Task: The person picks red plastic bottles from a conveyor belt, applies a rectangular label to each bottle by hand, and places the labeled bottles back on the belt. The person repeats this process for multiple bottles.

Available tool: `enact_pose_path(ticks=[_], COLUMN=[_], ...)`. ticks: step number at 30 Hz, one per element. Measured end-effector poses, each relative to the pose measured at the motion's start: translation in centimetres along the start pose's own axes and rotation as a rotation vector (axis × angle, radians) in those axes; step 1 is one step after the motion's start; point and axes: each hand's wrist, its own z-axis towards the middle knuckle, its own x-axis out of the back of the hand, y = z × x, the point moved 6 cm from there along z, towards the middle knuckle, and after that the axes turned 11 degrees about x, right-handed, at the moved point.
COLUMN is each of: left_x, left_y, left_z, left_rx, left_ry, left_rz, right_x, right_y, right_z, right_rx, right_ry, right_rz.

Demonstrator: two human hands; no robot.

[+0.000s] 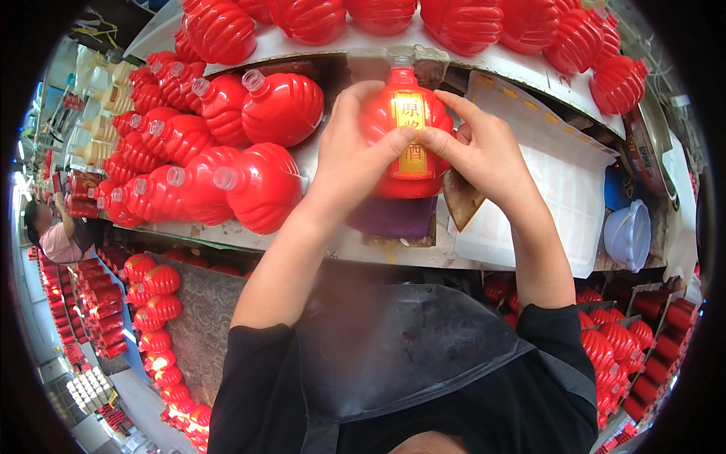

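Upright in front of me, a round red bottle with a clear neck sits between my two hands. A yellow label with a red border runs down its front. My left hand wraps the bottle's left side, and my right hand curls around its right side. Both thumbs meet on the label and press against it. Beneath the bottle lies a dark purple cloth. To the right, a whitish sheet with a few yellow labels along its far edge rests on the table.
Several red bottles lie on their sides at the left of the table. More red bottles line a white shelf at the far side. A pale blue bucket stands at the right. Another person is at the far left.
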Motion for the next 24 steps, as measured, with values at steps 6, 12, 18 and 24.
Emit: enact_pose_path(ticks=[6,12,18,24], left_x=[-0.1,0.0,0.1,0.3], left_y=[-0.3,-0.6,-0.3,-0.1], left_z=[0.1,0.1,0.0,0.2], left_rx=[-0.018,0.030,-0.063,-0.077], left_ry=[-0.024,-0.077,-0.065,-0.107], left_rz=[-0.101,-0.137,-0.036,-0.077], right_x=[-0.2,0.2,0.2,0.0], right_y=[-0.5,-0.5,-0.2,1.3], right_z=[-0.3,0.4,0.5,1.3], right_rx=[0.076,0.051,-0.055,-0.016], right_ry=[0.020,-0.044,-0.055,-0.057], right_rz=[-0.145,-0.029,-0.112,0.262])
